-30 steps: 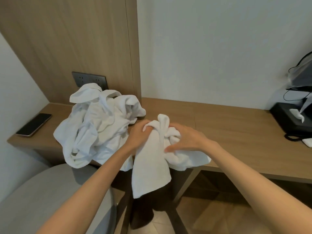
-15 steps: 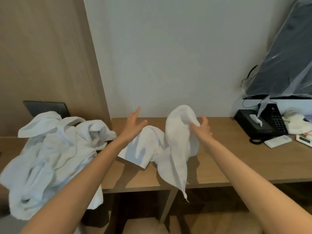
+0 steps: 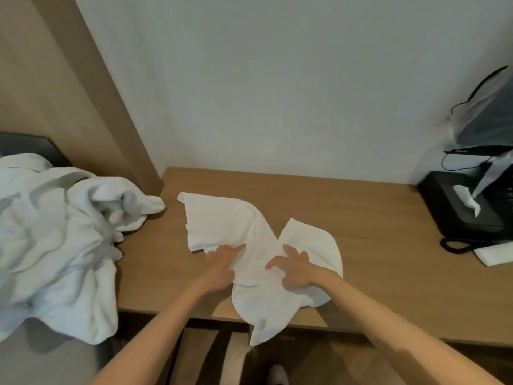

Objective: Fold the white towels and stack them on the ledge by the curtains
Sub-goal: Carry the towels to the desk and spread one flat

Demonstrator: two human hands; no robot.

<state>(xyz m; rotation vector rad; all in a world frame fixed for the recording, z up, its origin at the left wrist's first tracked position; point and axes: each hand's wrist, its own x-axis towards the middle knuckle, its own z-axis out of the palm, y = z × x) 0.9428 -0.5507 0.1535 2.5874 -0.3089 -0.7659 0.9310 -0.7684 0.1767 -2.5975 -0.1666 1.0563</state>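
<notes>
A small white towel [image 3: 249, 240] lies crumpled and partly spread on the wooden desk [image 3: 374, 232], one corner hanging over the front edge. My left hand [image 3: 220, 266] pinches a fold near the towel's middle. My right hand [image 3: 294, 269] rests on the towel just to the right, fingers spread and pressing down. A big heap of white towels [image 3: 55, 232] sits on the lower ledge at the left, spilling over its front. No curtains are in sight.
A black tissue box [image 3: 460, 207] and a white remote [image 3: 494, 254] stand at the desk's right end under a plastic-wrapped screen [image 3: 488, 120]. A dark socket panel [image 3: 27, 145] sits behind the heap. A grey seat [image 3: 41, 362] is at lower left.
The towel was bunched in both hands, then lifted by my right hand; now it lies on the desk with both hands on it. My view has shifted right and tilted downward.
</notes>
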